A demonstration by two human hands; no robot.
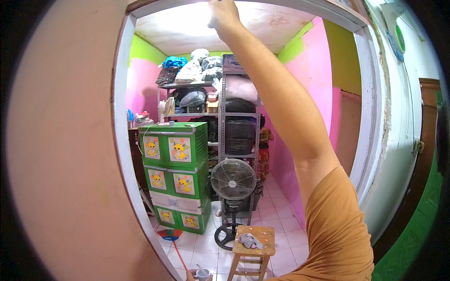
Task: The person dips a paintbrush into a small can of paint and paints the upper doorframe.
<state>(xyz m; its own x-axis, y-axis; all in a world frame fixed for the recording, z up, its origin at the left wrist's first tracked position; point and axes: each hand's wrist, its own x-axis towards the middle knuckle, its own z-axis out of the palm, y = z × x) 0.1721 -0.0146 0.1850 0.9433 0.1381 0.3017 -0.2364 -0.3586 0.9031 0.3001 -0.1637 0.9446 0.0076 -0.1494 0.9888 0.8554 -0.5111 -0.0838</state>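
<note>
Cup (pixel 202 273), small, grey, light and rigid (likely open-topped), sitting low at frame's bottom edge in left hand (pixel 193 276), fingers wrapping its side; right hand (pixel 223 15) reaching door-frame top (pixel 262 5), finger state untellable

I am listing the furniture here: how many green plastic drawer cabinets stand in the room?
1: a green plastic drawer cabinet with cartoon stickers, left of the grey standing fan and in front of the metal shelf rack. Others may be hidden behind the beige wall.
</note>
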